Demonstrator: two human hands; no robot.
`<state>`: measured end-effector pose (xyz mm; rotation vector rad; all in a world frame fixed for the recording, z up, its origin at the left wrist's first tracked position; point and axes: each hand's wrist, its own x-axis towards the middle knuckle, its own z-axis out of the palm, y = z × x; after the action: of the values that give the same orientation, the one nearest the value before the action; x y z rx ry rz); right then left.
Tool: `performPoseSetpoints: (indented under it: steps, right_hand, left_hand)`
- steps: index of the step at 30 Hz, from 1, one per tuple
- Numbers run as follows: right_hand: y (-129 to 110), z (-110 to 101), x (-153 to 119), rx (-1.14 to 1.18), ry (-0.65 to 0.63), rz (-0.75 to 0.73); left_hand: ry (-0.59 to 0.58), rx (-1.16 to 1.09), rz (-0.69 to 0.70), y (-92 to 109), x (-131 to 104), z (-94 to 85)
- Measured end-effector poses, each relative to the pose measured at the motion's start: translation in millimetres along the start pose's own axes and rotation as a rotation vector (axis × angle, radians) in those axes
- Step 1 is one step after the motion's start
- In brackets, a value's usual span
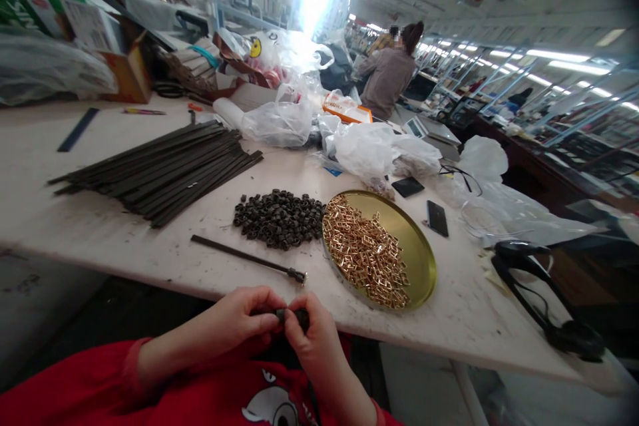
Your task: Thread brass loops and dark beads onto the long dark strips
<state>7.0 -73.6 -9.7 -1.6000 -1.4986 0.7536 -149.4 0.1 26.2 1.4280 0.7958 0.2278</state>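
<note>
A small dark piece [291, 315] is pinched between both hands just below the near edge of the worktop [100, 226], over the red-sleeved lap. It looks like one of the small dark loops heaped in a pile [279, 218] further up; exact shape can't be made out, mostly hidden by fingertips. Judged light, stiff and small, so easily dropped; best taken at its ends w/ thumb and forefinger tips, as is done here.

Left hand [244, 323] is curled in from the left, fingers closed on the piece's left end, wrist low. Right hand [312, 336] comes up from below, fingers closed on the right end, thumb on top. The hands meet, knuckles nearly touching.

Just beyond the hands a thin dark strip [247, 257] w/ a fitted end lies on the worktop. Right of the pile sits a gold tray [422, 259] holding gold clips [364, 253], part filled. Further left, a bundle of long dark strips [160, 170]. Two phones [437, 217] lie beyond the tray, plastic bags [369, 150] behind. Another person [389, 73] works at a far bench.
</note>
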Motion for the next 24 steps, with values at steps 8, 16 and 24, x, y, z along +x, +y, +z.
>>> performPoseSetpoints:
  steps: [8,16,24]
  right_hand:
    - [2.7,-2.6,-4.5,-0.115,-0.072,-0.126]
    - [6.3,4.0,1.5,-0.083,-0.094,-0.199]
    - [1.5,-1.8,3.0,0.221,-0.121,-0.056]
  left_hand:
    - [-0.043,0.187,0.027,2.4,3.0,3.6]
    - [-0.002,0.302,0.053,15.4,1.3,2.2]
    - [0.034,0.362,0.096,17.0,-1.4,-2.7]
